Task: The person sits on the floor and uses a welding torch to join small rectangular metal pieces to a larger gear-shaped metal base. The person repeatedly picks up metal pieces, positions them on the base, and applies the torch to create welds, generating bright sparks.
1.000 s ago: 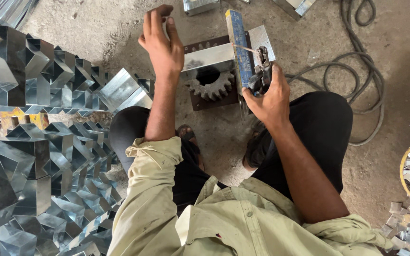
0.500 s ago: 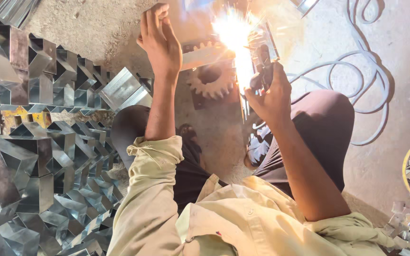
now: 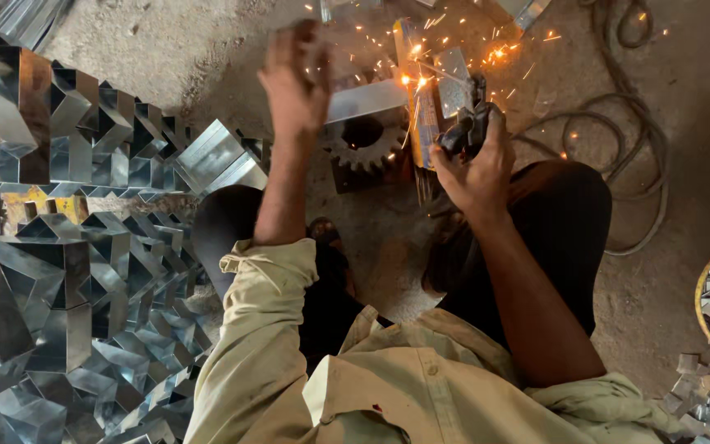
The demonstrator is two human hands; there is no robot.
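Two bare hands over dusty concrete floor (image 3: 207,49): right hand (image 3: 474,164) clenched around dark welding holder (image 3: 462,131), sparks beside folded shiny sheet-metal piece (image 3: 367,99) atop rusty toothed gear (image 3: 363,148); left hand (image 3: 293,78) blurred, grip impossible to tell.

Dim daylight; bright orange sparks (image 3: 454,62); left hand (image 3: 293,78) motion-blurred.

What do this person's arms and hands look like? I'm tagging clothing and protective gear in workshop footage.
Both hands are bare, with no gloves: the left hand and right hand. The pale khaki button-up shirt has its sleeves rolled up around the elbows, leaving the forearms uncovered. No watch or rings are visible.
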